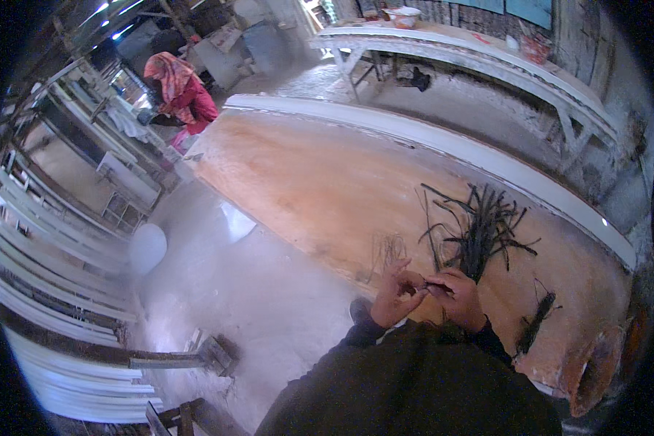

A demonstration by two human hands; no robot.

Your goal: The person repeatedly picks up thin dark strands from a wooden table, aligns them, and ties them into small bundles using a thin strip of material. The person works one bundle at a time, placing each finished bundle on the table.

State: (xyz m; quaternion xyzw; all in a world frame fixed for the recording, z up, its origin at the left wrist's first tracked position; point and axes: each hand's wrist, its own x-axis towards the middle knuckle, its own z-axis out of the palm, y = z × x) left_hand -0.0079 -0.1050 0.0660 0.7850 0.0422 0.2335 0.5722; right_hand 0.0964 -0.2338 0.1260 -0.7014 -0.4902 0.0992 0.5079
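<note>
Close to my body, over the near edge of a long brown tabletop point(291, 167), my two hands meet fingertip to fingertip. My left hand point(397, 296) pinches thumb and forefinger together, its other fingers lifted. My right hand point(458, 296) is closed, its fingertips touching the left ones. Something small and dark shows between them, too small to name. Just beyond my right hand lies a loose bundle of dark, twig-like strips point(481, 236), its ends fanned out. Thin wire-like strands point(389, 251) lie beyond my left hand. A smaller dark bundle point(538, 320) rests further right.
A raised white rim point(429, 134) runs along the table's far side. Behind it stands a white bench point(458, 42) with bowls on it. At the far left a person in red point(185, 91) bends over. White lengths point(65, 283) are stacked at left, near a wooden post end point(214, 354).
</note>
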